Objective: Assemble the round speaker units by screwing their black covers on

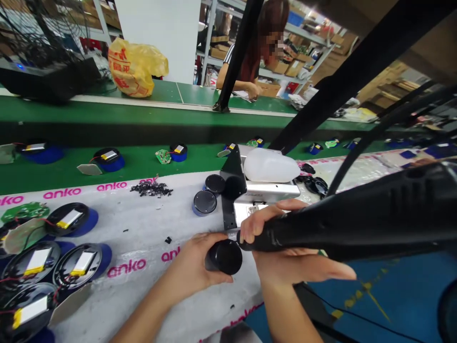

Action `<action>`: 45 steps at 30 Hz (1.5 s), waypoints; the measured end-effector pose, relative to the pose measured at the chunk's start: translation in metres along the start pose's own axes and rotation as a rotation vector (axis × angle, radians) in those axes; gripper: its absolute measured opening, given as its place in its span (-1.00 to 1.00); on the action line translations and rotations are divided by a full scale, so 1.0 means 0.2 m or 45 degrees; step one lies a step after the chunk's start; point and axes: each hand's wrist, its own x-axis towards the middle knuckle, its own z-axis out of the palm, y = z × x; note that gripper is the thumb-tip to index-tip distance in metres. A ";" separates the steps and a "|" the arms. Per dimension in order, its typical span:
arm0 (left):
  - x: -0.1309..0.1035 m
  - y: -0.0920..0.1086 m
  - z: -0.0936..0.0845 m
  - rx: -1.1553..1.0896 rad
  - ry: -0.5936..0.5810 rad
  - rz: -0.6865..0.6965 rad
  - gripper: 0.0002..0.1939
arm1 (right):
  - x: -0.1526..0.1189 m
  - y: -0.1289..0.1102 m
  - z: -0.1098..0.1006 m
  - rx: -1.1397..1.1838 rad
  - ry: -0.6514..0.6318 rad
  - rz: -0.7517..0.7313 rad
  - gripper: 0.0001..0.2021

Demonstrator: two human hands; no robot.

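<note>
My left hand (202, 264) is wrapped round a round black-topped housing (228, 257) low over the wrapped worktop. In my right hand (271, 238) is a large black electric screwdriver (332, 219), its narrow end pointing left at the housing's rim. Whether the tip touches the housing, I cannot tell. Just beyond the hands stands a metal screw feeder (269, 193) with a black side plate and a translucent white bottle (271, 165) on top. Beside it sit two round blue-and-black housings (204, 202), (214, 183).
Several open blue housings (82, 262) with batteries crowd the left. Small black pieces (152, 188) lie in a pile. More housings (109, 158) line the green conveyor (143, 164). Black posts (321, 105) slant across. A yellow bag (137, 66) and a person (250, 57) are opposite.
</note>
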 end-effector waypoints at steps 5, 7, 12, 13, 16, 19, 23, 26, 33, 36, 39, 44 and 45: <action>0.01 -0.01 0.00 0.005 -0.004 0.007 -0.38 | -0.03 0.05 -0.02 0.003 -0.073 0.019 -0.39; 0.01 -0.01 0.00 0.000 -0.017 0.019 -0.38 | -0.04 0.04 -0.02 -0.001 -0.102 0.001 -0.40; 0.00 0.00 0.00 -0.132 0.020 0.109 -0.25 | -0.03 -0.09 0.01 -0.056 -0.081 0.038 -0.44; 0.00 0.00 0.00 -0.181 0.052 0.120 -0.30 | -0.03 -0.12 0.02 -0.080 -0.072 0.046 -0.46; -0.01 0.01 0.02 -0.319 0.114 0.125 -0.75 | -0.02 -0.18 0.05 -0.122 -0.038 0.061 -0.49; -0.02 0.01 0.03 -0.369 0.149 0.180 -0.88 | -0.03 -0.19 0.07 -0.106 -0.020 0.097 -0.44; -0.02 0.00 0.02 -0.330 0.141 0.277 -0.84 | -0.04 -0.19 0.07 -0.037 -0.019 0.102 -0.46; -0.01 0.00 0.01 -0.262 0.095 0.354 -0.82 | -0.04 -0.19 0.07 -0.038 -0.016 0.089 -0.45; -0.03 0.00 0.01 -0.125 0.037 0.399 -0.74 | -0.01 -0.20 0.04 -0.060 -0.122 0.124 -0.46; -0.03 -0.01 0.02 -0.090 0.044 0.408 -0.73 | -0.01 -0.20 0.04 -0.042 -0.121 0.110 -0.47; -0.03 -0.02 0.03 -0.105 0.119 0.445 -0.77 | -0.01 -0.21 0.04 -0.061 -0.126 0.131 -0.48; -0.01 -0.02 0.05 -0.172 0.195 0.458 -0.83 | -0.02 -0.20 0.04 -0.064 -0.104 0.138 -0.53; -0.01 -0.02 0.06 -0.184 0.192 0.435 -0.83 | -0.02 -0.19 0.04 -0.082 -0.095 0.121 -0.54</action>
